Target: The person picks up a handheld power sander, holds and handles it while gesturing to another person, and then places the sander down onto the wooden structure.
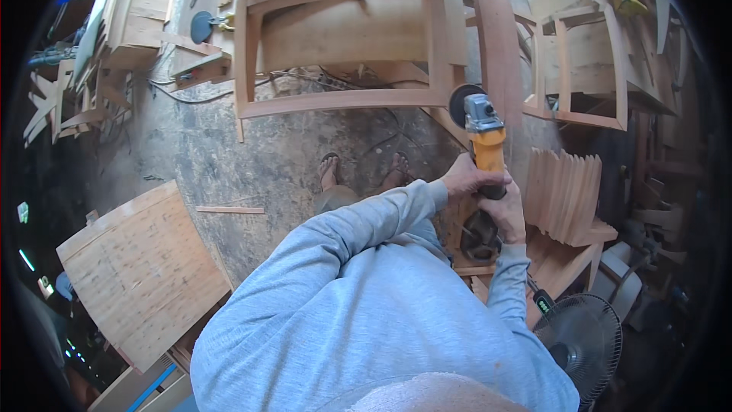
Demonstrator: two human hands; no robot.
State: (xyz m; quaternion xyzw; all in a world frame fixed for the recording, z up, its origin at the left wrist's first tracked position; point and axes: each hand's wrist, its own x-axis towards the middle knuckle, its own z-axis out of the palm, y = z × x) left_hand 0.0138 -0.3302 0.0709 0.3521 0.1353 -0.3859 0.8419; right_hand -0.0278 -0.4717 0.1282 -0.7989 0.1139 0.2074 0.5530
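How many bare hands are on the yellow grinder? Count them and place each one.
2: the left hand is at the lower part of the grinder, and the right hand is at its black rear end. Some fingers are hidden.

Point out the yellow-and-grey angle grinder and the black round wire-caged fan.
Yellow-and-grey angle grinder point(488, 142): head view, on its yellow body.
Black round wire-caged fan point(589, 339): head view, on its wire cage.
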